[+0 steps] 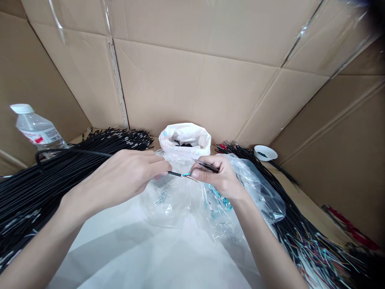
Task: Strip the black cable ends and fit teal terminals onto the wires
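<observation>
Near the middle, my left hand (132, 172) pinches a black cable (175, 174) just behind its stripped end. Thin inner wires (186, 175), one of them blue and one copper-coloured, stick out of the sheath toward the right. The fingertips of my right hand (215, 174) are closed at these wires, and a dark pointed metal tool (207, 165) is held in the same hand. The tool's tip points up and left, above the wires. Part of the cable runs behind my left hand and loops out at the far left.
Bundles of black cables (75, 160) lie left, and more cables with coloured wire ends (321, 253) lie right. A white bag (185, 150) holds black pieces. Clear plastic (258, 188), a small white bowl (265, 153) and a water bottle (40, 130) stand before cardboard walls (192, 80).
</observation>
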A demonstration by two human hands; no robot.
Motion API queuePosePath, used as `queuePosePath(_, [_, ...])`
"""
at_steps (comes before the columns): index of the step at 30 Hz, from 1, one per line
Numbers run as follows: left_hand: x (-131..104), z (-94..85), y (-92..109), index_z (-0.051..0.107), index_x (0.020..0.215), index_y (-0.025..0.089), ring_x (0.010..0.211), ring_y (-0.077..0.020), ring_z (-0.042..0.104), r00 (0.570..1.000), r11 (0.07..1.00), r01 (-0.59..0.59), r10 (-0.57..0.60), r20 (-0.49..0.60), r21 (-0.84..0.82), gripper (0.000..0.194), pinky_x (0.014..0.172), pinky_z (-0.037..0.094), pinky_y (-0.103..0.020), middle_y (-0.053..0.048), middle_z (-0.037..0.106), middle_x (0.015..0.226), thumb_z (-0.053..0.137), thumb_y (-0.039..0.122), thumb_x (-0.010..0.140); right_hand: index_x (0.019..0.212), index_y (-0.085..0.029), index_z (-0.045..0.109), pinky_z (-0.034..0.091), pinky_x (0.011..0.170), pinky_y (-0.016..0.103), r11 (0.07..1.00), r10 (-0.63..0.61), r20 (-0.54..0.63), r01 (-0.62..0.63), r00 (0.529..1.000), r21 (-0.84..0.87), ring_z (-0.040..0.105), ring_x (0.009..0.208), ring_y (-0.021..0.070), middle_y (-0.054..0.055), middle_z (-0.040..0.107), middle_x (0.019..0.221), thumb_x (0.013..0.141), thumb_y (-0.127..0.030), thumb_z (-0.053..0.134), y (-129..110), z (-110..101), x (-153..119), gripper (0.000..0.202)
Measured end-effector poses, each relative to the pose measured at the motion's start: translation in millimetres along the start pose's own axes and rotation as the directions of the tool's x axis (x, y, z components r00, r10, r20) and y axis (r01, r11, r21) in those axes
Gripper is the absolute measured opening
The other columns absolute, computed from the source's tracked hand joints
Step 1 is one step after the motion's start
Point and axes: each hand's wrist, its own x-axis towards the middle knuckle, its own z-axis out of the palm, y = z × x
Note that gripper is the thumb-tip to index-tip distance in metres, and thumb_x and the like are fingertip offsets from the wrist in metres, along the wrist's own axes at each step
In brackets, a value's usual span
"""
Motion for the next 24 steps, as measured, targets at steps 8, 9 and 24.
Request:
queuePosePath(8, [-1,2.2,-6,0.068,0.09,0.024,0.073,-0.0197,0.058,0.992,0.991,-0.12,0.117,0.054,0.057,0.028,0.062,0.039,-0.031,0.0,0.069,0.083,0.048,0.004,0.092,0.071,-0.017,0.067,0.027,0.049,0.025,0.908,-0.03,0.012,0.032,0.999,-0.418,0.04,0.056,0.0101,-0.001,0.051,0.063,0.094,-0.048,0.06,-36,-14,-18,0.04])
queuePosePath(9, [-1,1.6,-6,0.068,0.093,0.024,0.074,-0.0198,0.058,0.991,0.99,-0.124,0.12,0.063,0.066,0.029,0.064,0.039,-0.031,0.0,0.07,0.084,0.047,0.005,0.094,0.072,-0.016,0.068,0.025,0.048,0.025,0.888,0.004,0.039,0.014,0.999,-0.46,0.037,0.054,0.0095,-0.001,0.05,0.062,0.094,-0.047,0.061,-40,-14,-21,0.038])
queuePosePath(24, [-2,-1.3,-3,0.069,0.099,0.021,0.08,-0.0204,0.057,0.984,0.974,-0.141,0.119,0.133,0.177,0.034,0.07,0.041,-0.032,-0.002,0.069,0.09,0.039,0.004,0.098,0.071,-0.015,0.068,0.021,0.048,0.027,0.835,0.068,0.084,-0.01,0.994,-0.55,0.03,0.052,0.0078,-0.004,0.042,0.056,0.095,-0.044,0.061,-39,-13,-21,0.039])
